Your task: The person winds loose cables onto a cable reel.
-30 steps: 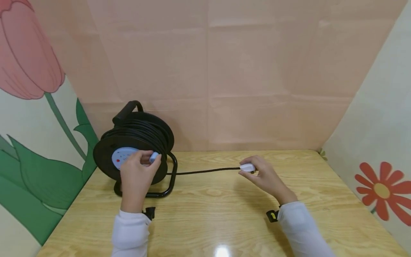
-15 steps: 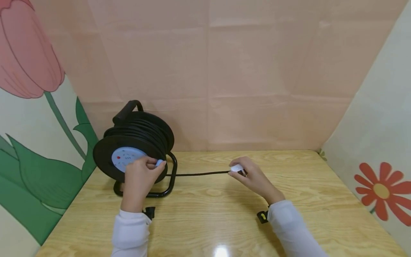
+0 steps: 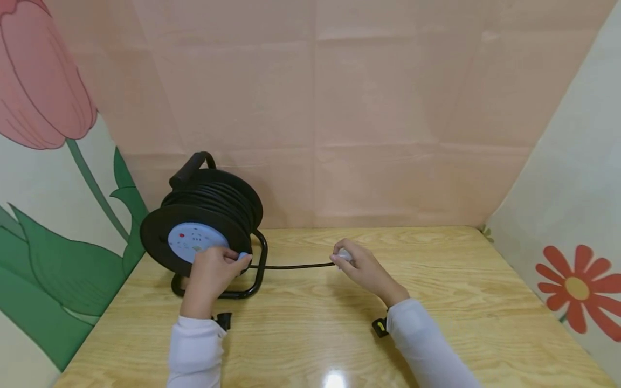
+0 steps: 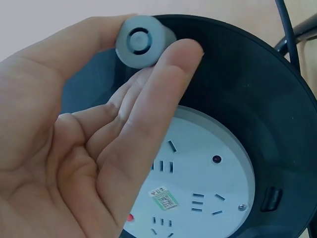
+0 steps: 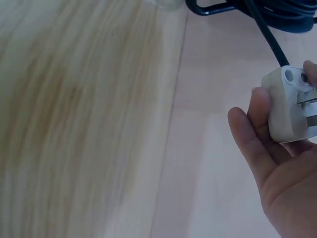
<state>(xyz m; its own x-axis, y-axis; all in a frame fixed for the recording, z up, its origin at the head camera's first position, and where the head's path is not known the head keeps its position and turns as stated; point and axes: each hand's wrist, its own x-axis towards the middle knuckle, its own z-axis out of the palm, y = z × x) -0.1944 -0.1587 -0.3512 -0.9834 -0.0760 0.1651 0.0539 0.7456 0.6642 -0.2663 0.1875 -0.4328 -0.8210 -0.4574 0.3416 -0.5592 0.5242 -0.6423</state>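
Note:
A black cable reel (image 3: 155, 245) stands at the left of the table in the head view, wound with black cord. Its front disc carries a pale blue socket panel (image 3: 191, 240) with a red button. My left hand (image 3: 212, 275) pinches the blue-grey crank knob (image 4: 140, 42) near the disc's rim, between thumb and fingers. From the reel a stretch of cord (image 3: 296, 267) runs right to a white plug (image 5: 282, 111). My right hand (image 3: 366, 271) holds that plug just above the table; its metal prongs show in the right wrist view. In the head view, fingers partly cover the plug.
The reel rests on a black tube stand (image 3: 263, 258) and has a carry handle (image 3: 188, 170) on top. Behind the wooden table (image 3: 301, 334) hangs a pink-beige backdrop (image 3: 364, 134). Painted walls rise at both sides.
My left hand has moved down and slightly right with the knob, and the disc has turned clockwise. The right hand has moved left with the plug, shortening the free cord.

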